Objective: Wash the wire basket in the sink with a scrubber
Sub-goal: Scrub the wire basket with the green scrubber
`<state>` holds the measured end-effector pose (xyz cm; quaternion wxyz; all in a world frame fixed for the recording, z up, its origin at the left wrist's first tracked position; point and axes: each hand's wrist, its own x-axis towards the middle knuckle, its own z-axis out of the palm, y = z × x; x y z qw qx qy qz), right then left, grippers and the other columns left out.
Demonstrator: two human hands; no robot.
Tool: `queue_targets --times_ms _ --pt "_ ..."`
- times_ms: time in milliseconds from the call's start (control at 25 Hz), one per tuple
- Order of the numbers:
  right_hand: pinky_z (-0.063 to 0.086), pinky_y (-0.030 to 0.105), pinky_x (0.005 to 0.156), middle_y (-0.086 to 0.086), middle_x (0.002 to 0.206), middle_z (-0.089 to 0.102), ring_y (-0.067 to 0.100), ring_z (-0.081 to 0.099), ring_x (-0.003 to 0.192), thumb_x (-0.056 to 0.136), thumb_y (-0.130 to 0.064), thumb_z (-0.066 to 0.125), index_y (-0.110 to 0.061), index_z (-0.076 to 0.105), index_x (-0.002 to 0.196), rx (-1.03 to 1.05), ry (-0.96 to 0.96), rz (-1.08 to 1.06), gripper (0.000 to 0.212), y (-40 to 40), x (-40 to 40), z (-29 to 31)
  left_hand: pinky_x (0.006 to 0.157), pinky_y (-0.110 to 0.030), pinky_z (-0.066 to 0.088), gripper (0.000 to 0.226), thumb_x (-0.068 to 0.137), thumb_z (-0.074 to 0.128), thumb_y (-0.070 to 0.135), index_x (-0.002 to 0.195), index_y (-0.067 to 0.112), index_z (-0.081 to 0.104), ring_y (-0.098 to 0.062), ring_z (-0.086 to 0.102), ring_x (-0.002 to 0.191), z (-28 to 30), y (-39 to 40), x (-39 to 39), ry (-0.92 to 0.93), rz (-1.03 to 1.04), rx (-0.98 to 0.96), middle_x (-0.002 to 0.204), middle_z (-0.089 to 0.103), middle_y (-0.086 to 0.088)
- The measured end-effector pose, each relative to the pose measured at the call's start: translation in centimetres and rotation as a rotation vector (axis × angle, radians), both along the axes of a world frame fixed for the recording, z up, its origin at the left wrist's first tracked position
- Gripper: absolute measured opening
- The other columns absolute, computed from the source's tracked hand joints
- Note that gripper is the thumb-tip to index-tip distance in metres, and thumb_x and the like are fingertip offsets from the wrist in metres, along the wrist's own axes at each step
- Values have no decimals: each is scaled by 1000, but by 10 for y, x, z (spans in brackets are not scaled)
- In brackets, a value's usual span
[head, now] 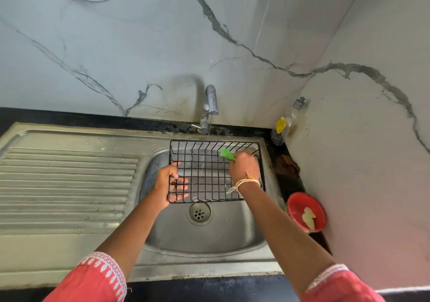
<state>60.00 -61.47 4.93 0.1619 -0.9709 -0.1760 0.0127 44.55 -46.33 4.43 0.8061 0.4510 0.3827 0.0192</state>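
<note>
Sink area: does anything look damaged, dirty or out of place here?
Yes. The dark counter strip behind the tap looks worn and blotchy, and the wall above it is stained brownish. The wire basket itself looks intact.

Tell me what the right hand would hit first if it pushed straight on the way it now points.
The right hand, gripping the green scrubber, points toward the far wall. It would likely first meet the wire basket at its far side, just ahead of the scrubber; the tap stands beyond. Depth is unclear from this one view.

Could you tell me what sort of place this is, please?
Most likely a home kitchen: a steel sink with ribbed drainboard, a running tap and a soap bottle against a marble-look wall.
</note>
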Motion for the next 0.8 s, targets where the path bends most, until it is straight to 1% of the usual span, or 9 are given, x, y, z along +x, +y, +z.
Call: queue_targets --times_ms 80,160,240,320,440,520,640,720,800 --pt "53 35 79 10 106 63 28 65 93 87 -8 58 -11 67 109 30 -93 -9 25 19 -9 -9 91 -54 48 68 50 43 17 115 28 59 -27 58 74 -2 2 2 -17 15 -7 77 58 -11" --pt "52 32 83 10 106 67 26 66 94 88 -10 59 -9 67 111 161 5 47 24 45 -23 -14 91 -56 48 68 49 44 17 115 25 61 -28 58 75 -4 3 6 -22 26 -16 76 58 -10" --pt "51 31 81 11 99 70 27 67 90 88 -12 59 -9 72 102 260 146 286 19 74 -46 -19 89 -55 48 61 46 44 15 105 13 63 -27 57 77 -6 3 11 -8 38 -23 76 58 -10" --pt "51 31 74 13 90 70 29 66 83 84 -13 61 -9 74 90 234 184 565 15 85 -58 -21 91 -56 49 51 42 45 14 90 8 60 -27 56 82 -7 3 13 22 51 -18 82 57 -10" --pt "53 33 75 7 94 66 23 63 86 87 -18 64 -12 73 98 49 118 732 15 67 -25 -24 90 -54 50 61 43 45 14 101 8 63 -35 65 92 -13 12 11 35 50 -32 91 64 -15" --pt "54 35 76 5 103 61 22 62 88 89 -17 61 -12 70 102 -26 -4 627 17 51 0 -25 90 -54 50 62 59 39 11 117 15 61 -42 64 106 -18 15 16 27 37 -32 99 64 -20" --pt "58 38 72 9 113 56 26 66 83 87 -10 62 -7 64 106 -95 -206 358 19 37 26 -16 96 -56 48 60 73 30 3 123 21 59 -42 63 109 -17 16 27 9 42 -11 104 64 -21" --pt "57 38 73 14 119 53 31 66 88 83 -3 65 -6 56 115 -124 -239 175 33 28 40 -11 97 -58 47 60 74 30 3 124 21 59 -41 63 109 -19 19 29 -7 49 -8 110 64 -22" --pt "57 38 73 14 114 56 31 66 87 84 -3 63 -6 52 117 -73 -214 73 35 34 38 -7 97 -59 47 59 73 30 4 122 21 59 -40 64 107 -20 20 30 -32 41 -15 112 67 -19"
